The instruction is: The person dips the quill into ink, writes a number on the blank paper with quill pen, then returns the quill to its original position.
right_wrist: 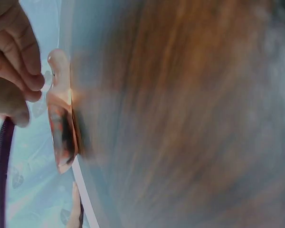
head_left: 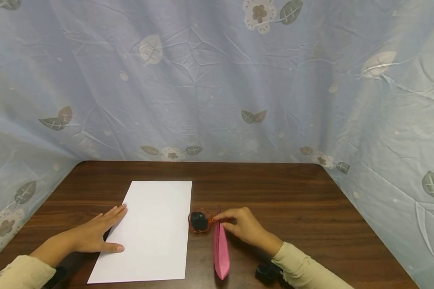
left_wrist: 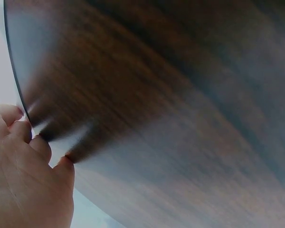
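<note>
My left hand (head_left: 94, 233) lies with spread fingers over the left edge of a white sheet of paper (head_left: 152, 228); in the left wrist view the fingers (left_wrist: 40, 149) reach down at the table. My right hand (head_left: 244, 226) pinches the upper part of a slim pink pouch (head_left: 222, 255), seen edge-on. A ridged strip like a zip runs along the pouch (right_wrist: 1, 156) in the right wrist view. Just left of the fingertips sits a see-through orange object (head_left: 200, 221) with a dark centre, beside the paper's right edge. Its kind is unclear.
The dark brown wooden table (head_left: 293, 200) has rounded back corners. Pale blue cloth (head_left: 202, 80) with leaf and flower prints hangs around its back and sides. A small black device (head_left: 267, 273) shows beside the right sleeve.
</note>
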